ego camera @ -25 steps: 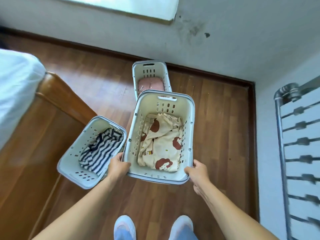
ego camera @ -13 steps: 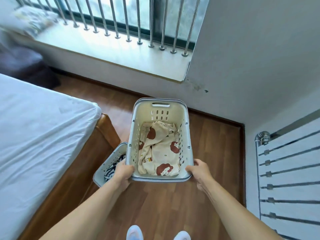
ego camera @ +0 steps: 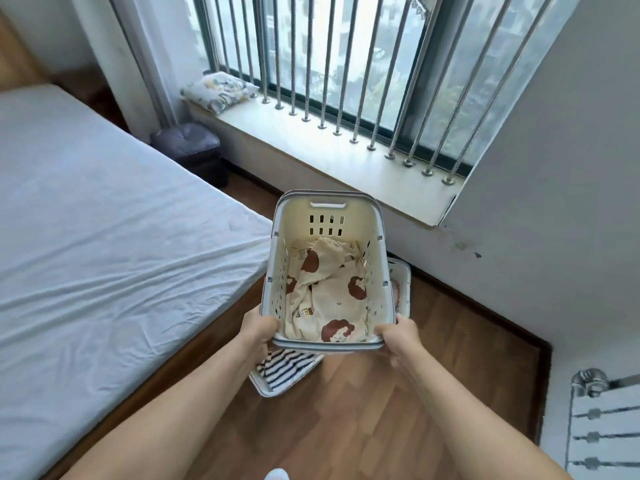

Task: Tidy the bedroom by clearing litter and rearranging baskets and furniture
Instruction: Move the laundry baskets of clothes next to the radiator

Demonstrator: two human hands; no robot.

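Fingers [ego camera: 385, 330] gripping basket [ego camera: 277, 271] near rim, long axis toward window [ego camera: 346, 64]

The carried basket [ego camera: 301, 211] hides most of the striped-laundry basket [ego camera: 273, 389] (pink-laundry basket [ego camera: 403, 273] too).

Bed [ego camera: 104, 237] left, windowsill [ego camera: 346, 157] ahead, bare floor [ego camera: 467, 344] right, probably passable

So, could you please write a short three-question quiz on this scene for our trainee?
1. True or false: the left hand and right hand both grip the lifted basket at its near rim.
2. What lies in that basket? A striped top; B cream printed garment; C shoes.
3. Fill in: the folded cloth by the bars rests on the ____.
Key: 1 true; 2 B; 3 windowsill.
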